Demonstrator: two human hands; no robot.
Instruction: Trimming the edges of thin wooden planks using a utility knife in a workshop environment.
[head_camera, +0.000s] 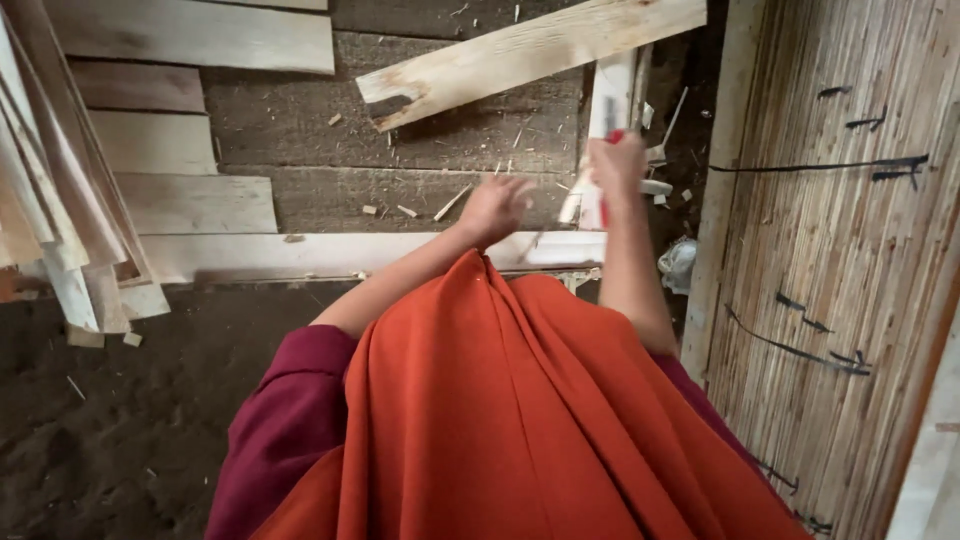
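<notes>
Orange cloth (520, 420) drapes the foreground. Beyond it, a pale plank (350, 253) spans the floor. Right hand (617, 163) is fisted round a red-handled tool (612, 135), probably a knife; left hand (492, 208), blurred, fingers loosely spread, grips nothing. Steady the strokes, directed away from the fingers.

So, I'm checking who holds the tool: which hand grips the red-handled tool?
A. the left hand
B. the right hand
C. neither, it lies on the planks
B: the right hand is closed around the red-handled tool, raised above the planks, while the left hand holds none.
</notes>
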